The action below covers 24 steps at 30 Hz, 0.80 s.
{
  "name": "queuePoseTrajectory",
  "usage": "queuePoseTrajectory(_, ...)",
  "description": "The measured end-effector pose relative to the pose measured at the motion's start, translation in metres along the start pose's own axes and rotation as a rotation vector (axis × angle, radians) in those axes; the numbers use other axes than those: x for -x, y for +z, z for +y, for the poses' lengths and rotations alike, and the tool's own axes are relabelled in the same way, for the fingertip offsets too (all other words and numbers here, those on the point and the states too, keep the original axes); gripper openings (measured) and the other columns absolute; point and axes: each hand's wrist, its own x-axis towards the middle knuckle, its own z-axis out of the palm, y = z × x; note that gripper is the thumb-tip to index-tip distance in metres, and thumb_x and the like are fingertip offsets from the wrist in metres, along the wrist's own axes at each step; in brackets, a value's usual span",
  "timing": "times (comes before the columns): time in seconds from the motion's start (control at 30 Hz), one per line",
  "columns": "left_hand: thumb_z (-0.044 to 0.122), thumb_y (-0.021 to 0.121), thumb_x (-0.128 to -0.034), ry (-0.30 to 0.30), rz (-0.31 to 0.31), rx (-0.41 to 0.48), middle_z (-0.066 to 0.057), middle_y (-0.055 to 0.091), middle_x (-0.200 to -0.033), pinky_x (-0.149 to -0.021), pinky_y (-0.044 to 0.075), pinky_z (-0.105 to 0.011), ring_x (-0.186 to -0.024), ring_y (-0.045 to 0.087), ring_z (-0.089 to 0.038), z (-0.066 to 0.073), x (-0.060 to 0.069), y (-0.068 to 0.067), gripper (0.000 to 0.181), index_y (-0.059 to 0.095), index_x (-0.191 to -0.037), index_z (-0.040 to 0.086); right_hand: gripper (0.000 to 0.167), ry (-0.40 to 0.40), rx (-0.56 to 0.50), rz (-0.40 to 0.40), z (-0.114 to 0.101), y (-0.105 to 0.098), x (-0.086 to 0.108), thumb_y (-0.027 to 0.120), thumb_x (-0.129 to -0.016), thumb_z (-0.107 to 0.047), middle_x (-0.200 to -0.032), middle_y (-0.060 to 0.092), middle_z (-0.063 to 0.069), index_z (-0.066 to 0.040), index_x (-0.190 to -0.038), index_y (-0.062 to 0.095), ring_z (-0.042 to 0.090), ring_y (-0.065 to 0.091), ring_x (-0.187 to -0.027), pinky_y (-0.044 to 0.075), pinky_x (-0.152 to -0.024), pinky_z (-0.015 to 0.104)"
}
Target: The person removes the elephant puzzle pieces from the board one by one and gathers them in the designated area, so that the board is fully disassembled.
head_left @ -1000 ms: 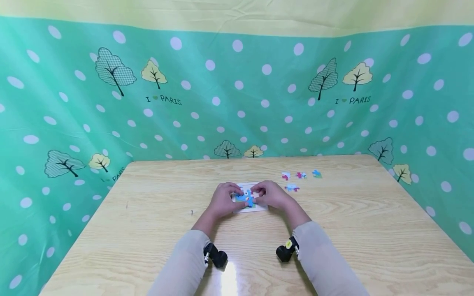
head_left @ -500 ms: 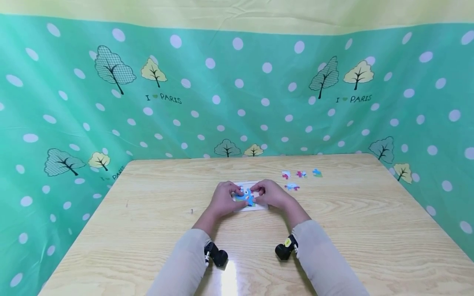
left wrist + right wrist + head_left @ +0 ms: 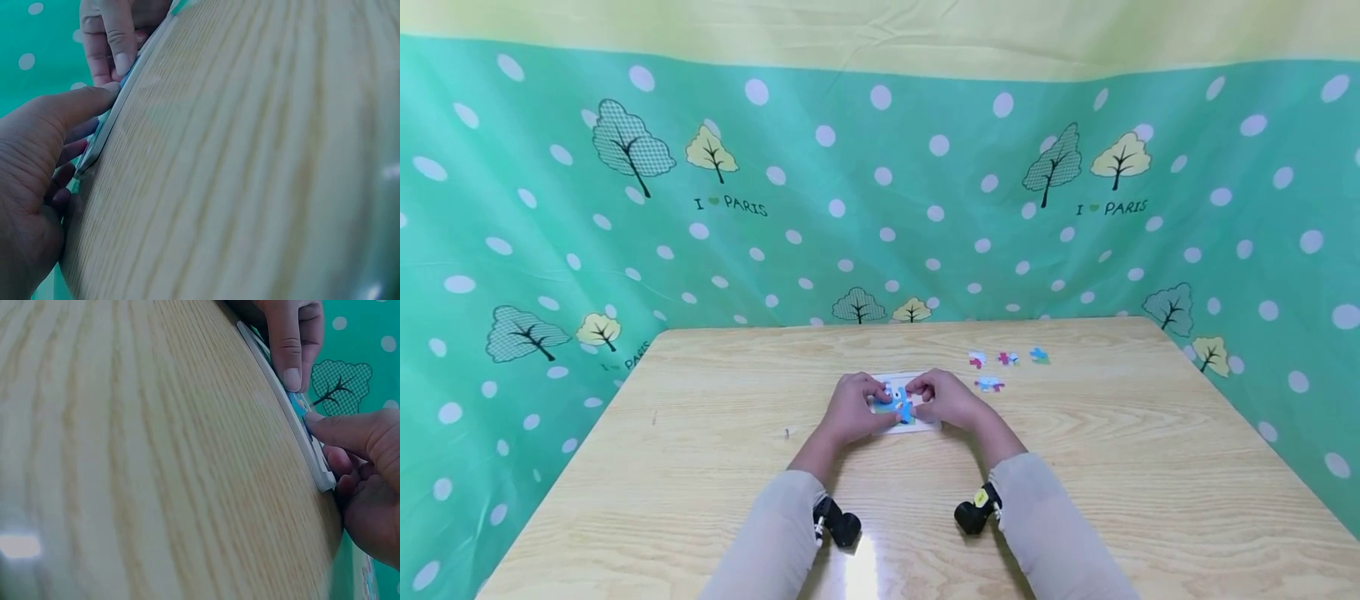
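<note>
A small white-framed jigsaw puzzle [image 3: 928,427] with a blue picture lies on the table between both hands. My left hand [image 3: 852,408] spans its left side, thumb tip on a blue puzzle piece [image 3: 906,412] and other fingertips on the picture farther up. From the right, my right hand [image 3: 951,398] reaches over the frame with curled fingers, pinching at the same blue piece with its thumb close to the left thumb. In the right wrist view the right thumb [image 3: 337,430] touches the blue surface. The hands hide parts of the picture.
Several loose puzzle pieces lie behind and right of the puzzle, among them a blue-green piece [image 3: 1039,356] and a white-blue piece [image 3: 989,384]. A tiny object [image 3: 787,432] lies to the left. A green patterned curtain [image 3: 760,275] surrounds the wooden table [image 3: 700,467].
The view shifts slightly with the head. Both hands stay over the puzzle, with only small finger movements around the blue piece. The loose pieces have not moved.
</note>
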Motion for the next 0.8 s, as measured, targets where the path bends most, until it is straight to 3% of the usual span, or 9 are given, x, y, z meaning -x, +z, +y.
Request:
queuePoseTrajectory(0.47,0.024,0.094,-0.0757,-0.01,-0.002,0.005,-0.004,0.068,-0.111,-0.1,0.045,-0.046,-0.115,0.053,-0.028,0.0011,-0.0019,0.0009,0.022,0.079,-0.086,0.01,0.031,0.022,-0.047,0.038,-0.0007,0.0018,0.0018,0.075,-0.09,0.003,-0.1,0.058,0.008,-0.004,-0.119,0.068,0.022,0.052,-0.095,0.047,-0.081,0.032)
queuePoseTrajectory(0.63,0.024,0.093,-0.0759,-0.012,-0.005,-0.011,-0.004,0.068,-0.11,-0.1,0.046,-0.045,-0.114,0.053,-0.027,0.0008,-0.0022,0.001,0.022,0.08,-0.087,0.011,0.025,-0.021,-0.097,0.057,0.0024,0.0009,0.003,0.073,-0.091,0.004,-0.099,0.062,0.007,-0.005,-0.114,0.069,0.021,0.056,-0.092,0.049,-0.081,0.032)
queuePoseTrajectory(0.8,0.023,0.094,-0.0752,0.004,0.002,-0.003,-0.005,0.069,-0.111,-0.099,0.046,-0.044,-0.114,0.054,-0.027,-0.0004,-0.001,0.0013,0.022,0.079,-0.087,0.011,0.014,-0.068,-0.167,0.132,0.009,0.0036,0.0035,0.072,-0.095,0.0,-0.097,0.068,0.005,-0.004,-0.108,0.072,0.019,0.062,-0.091,0.053,-0.087,0.035)
